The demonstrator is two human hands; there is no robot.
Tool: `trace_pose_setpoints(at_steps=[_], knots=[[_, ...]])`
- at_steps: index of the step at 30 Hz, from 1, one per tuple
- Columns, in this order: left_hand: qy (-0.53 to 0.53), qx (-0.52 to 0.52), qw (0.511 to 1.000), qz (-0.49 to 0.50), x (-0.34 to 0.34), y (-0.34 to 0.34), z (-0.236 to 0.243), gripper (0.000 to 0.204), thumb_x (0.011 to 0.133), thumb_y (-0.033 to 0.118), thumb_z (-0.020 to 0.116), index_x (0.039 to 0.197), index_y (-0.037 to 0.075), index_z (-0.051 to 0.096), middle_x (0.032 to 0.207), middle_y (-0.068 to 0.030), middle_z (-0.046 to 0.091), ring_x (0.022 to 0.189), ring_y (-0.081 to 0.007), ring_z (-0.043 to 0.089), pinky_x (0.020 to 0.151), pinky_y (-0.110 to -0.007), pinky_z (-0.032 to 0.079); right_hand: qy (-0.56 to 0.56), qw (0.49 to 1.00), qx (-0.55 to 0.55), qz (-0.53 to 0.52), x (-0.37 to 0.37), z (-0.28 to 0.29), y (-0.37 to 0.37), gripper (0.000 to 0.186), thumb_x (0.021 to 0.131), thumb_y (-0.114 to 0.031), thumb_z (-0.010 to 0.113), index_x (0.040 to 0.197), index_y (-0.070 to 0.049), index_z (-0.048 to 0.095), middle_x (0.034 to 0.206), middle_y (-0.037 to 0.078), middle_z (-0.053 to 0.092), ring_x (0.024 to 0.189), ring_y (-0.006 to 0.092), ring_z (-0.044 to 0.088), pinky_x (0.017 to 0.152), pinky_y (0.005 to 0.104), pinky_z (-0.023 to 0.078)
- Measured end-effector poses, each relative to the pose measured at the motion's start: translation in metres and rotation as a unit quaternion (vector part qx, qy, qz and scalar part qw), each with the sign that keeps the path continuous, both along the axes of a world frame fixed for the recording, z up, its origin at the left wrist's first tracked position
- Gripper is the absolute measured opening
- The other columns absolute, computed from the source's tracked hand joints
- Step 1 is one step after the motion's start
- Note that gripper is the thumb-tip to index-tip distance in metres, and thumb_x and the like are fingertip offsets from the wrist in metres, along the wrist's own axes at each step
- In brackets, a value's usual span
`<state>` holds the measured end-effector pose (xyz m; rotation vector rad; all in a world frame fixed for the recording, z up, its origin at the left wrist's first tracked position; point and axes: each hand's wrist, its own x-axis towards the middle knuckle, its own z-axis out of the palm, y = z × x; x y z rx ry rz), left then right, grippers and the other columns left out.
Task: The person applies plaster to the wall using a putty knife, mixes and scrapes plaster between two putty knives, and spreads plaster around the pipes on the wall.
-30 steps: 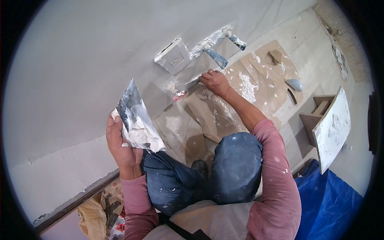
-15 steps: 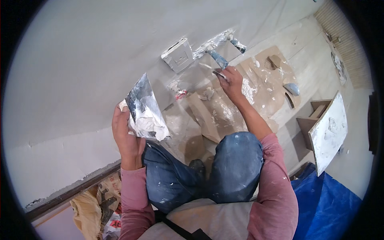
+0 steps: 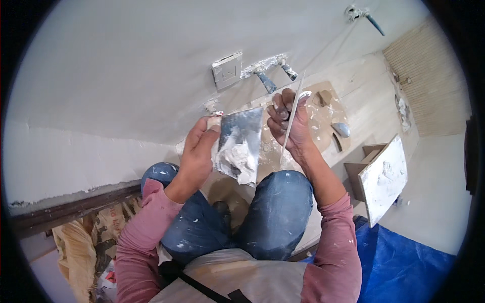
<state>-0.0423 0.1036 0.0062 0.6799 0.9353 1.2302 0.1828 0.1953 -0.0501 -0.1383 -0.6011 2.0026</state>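
Observation:
My left hand (image 3: 198, 154) grips the handle of a wide metal plaster blade (image 3: 240, 144), which carries a lump of white plaster. My right hand (image 3: 289, 123) holds a thin putty knife (image 3: 294, 113) edge-on, just right of the wide blade and nearly touching it. Both hands are above my bent knees in paint-spotted jeans (image 3: 275, 212). Ahead is the white plastered wall (image 3: 126, 76) with a square wall box (image 3: 227, 70) and two taped pipe stubs (image 3: 268, 76).
Brown cardboard (image 3: 323, 116) with plaster smears covers the floor by the wall. A plaster-spattered wooden stool (image 3: 384, 177) stands on the right, a blue tarp (image 3: 404, 262) lies at lower right, and crumpled paper bags (image 3: 81, 247) lie at lower left.
My right hand has drawn back from the wall near the pipes to beside the wide blade. My left hand has brought the blade toward the middle. The view has shifted, with the wall box now farther off.

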Motion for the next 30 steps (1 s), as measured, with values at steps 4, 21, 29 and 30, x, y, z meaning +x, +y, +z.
trace_pose_setpoints(at_steps=[4,21,29,30], knots=[[0.01,0.044,0.999,-0.024,0.012,-0.004,-0.003,0.029,0.104,0.012,0.044,0.13,0.0,0.051,0.11,-0.0091,0.066,0.097,-0.0143,0.068,0.087,-0.031,0.056,-0.146,0.985,0.045,-0.078,-0.009,-0.004,-0.006,0.06,0.089,-0.066,0.059,0.104,-0.007,0.059,0.084,-0.001,0.056,0.07,0.0098,0.053,0.06,0.0262,0.047],[0.031,0.106,0.986,0.127,-0.056,0.006,0.001,0.024,0.103,0.015,0.046,0.12,0.001,0.056,0.109,-0.007,0.068,0.098,-0.0144,0.068,0.084,-0.031,0.058,-0.601,0.765,0.143,-0.181,0.015,0.099,-0.052,0.034,0.082,-0.019,0.084,0.102,-0.001,0.064,0.082,0.002,0.067,0.071,0.0094,0.062,0.065,0.0239,0.05],[0.117,0.155,0.971,0.142,-0.037,-0.002,0.016,0.017,0.106,0.013,0.045,0.112,0.001,0.055,0.094,0.0006,0.06,0.084,-0.0061,0.051,0.078,-0.023,0.045,-0.617,0.744,0.194,-0.168,-0.03,0.136,-0.071,0.025,0.083,-0.014,0.082,0.096,0.003,0.069,0.081,0.003,0.069,0.072,0.0077,0.061,0.063,0.0261,0.049],[0.149,0.179,0.962,0.143,-0.036,-0.002,0.013,0.017,0.106,0.013,0.045,0.112,0.001,0.055,0.092,0.0009,0.059,0.083,-0.0064,0.05,0.077,-0.023,0.044,-0.62,0.739,0.213,-0.159,-0.033,0.138,-0.067,0.028,0.084,-0.016,0.081,0.097,0.005,0.068,0.078,0.005,0.07,0.069,0.008,0.061,0.062,0.0271,0.049]])
